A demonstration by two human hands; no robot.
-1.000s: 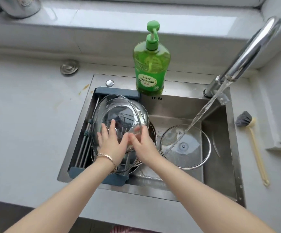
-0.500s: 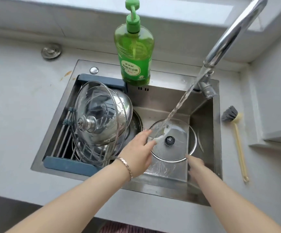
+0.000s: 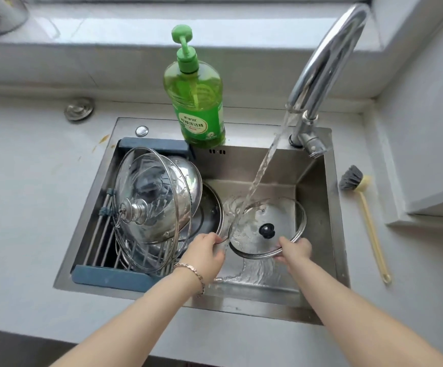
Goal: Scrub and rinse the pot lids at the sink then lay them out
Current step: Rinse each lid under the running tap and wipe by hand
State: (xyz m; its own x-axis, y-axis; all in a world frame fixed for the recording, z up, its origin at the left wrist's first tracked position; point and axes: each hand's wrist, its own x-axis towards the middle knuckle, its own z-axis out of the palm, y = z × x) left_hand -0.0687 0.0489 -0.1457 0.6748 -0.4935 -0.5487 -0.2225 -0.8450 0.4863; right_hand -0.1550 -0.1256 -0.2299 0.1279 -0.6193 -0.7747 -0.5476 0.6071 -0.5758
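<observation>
I hold the lid (image 3: 276, 215) low in the right part of the sink (image 3: 318, 197), with its knob (image 3: 266, 231) up, and the water (image 3: 262, 170) from the tap (image 3: 326, 56) falls on its left edge. My left hand (image 3: 205, 251) is curled around the rim at the near left and my right hand (image 3: 294, 250) grips the rim at the near right, so both hands are closed on the lid. It is glass with a metal band, so I judge it stiff, rather heavy and fragile, and slippery because it is wet. The rim seems the safest place to take it, with the fingers hooked under the band. The knob would serve for one hand, but it is small and wet. I must not let the lid knock on the steel walls, which are close at the right and at the near side. On the left, the rack (image 3: 103, 278) carries other lids (image 3: 159, 192) that lean one on another, and the dark one comes almost to my lid, so there is little room on that side. Above the basin, under the arch of the tap, there is open room for lifting. The soap (image 3: 195, 102) stands at the back edge, and the brush (image 3: 366, 215) lies on the surface (image 3: 29, 207) at the right, well apart.
</observation>
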